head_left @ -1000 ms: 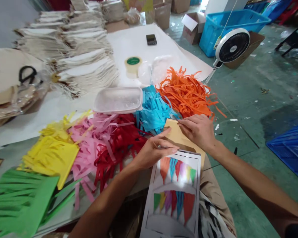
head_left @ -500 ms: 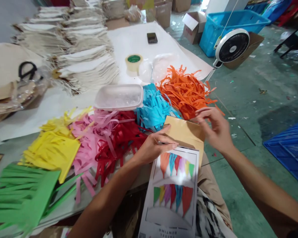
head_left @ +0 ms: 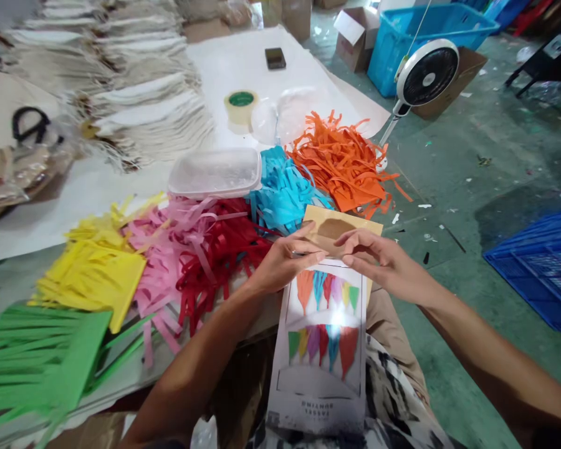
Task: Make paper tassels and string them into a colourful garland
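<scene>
At the near edge of a crowded bench (head_left: 14,274), my left hand (head_left: 285,259) and right hand (head_left: 386,262) meet over a flat brown kraft-paper envelope (head_left: 343,226). The envelope sits against the top of a glossy white printed packet (head_left: 325,349) showing coloured pennant bunting, which runs down along my lap. My left fingers (head_left: 316,254) are closed in a narrow pinch where envelope and packet overlap. My right fingers (head_left: 355,240) lie half curled with their tips on the envelope's lower edge; whether they grip it I cannot tell. Both pieces look light and thin. The envelope seems stiff enough to hold flat but easy to crease, while the packet looks slick and likely to slide, so a thumb-and-forefinger hold on the top edge, near a corner, seems safest. Just beyond the envelope lie heaps of cut blue paper strips (head_left: 285,193) and orange paper strips (head_left: 341,162). A pile of red paper strips (head_left: 219,249) lies to the left, and a clear plastic tub (head_left: 215,173) stands behind it.
</scene>
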Demonstrator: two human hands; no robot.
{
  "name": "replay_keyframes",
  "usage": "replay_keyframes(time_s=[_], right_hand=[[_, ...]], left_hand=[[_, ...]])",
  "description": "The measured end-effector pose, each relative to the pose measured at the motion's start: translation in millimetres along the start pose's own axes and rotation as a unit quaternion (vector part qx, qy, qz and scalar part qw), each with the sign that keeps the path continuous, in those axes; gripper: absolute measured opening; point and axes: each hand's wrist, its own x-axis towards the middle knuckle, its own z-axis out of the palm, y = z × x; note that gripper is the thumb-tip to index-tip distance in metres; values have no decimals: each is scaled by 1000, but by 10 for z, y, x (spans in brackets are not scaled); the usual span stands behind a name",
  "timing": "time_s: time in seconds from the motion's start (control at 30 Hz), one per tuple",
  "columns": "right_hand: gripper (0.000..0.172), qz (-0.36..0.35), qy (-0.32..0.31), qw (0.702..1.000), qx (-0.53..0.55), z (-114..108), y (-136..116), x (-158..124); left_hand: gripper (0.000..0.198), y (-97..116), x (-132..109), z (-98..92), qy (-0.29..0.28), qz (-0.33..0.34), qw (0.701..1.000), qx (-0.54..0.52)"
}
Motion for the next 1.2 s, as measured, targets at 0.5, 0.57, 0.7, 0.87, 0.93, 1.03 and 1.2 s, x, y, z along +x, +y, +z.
replay_keyframes(time_s=[0.5,0.57,0.7,0.87,0.93,1.03,1.2], right_hand=[[27,-20,112,983,143,322,179,-56],[26,-31,122,984,129,349,154,-62],[27,-45,137,986,79,359,149,-74],[28,-48,144,986,70,343,202,-90],[30,-46,143,985,82,337,212,-82],[31,-39,136,983,115,318,213,-52],[33,-22,123,978,166,283,246,-16]], left_hand=[[22,75,-35,-76,12,-47,990,-133],[24,101,-26,-88,3,-82,982,-172],[35,136,-26,-92,-21,-136,972,-189],[35,143,-48,-50,4,-147,972,-184],[31,144,-53,-42,12,-152,971,-186],[27,146,-54,-48,17,-160,971,-175],[21,150,-51,-54,26,-158,970,-185]])
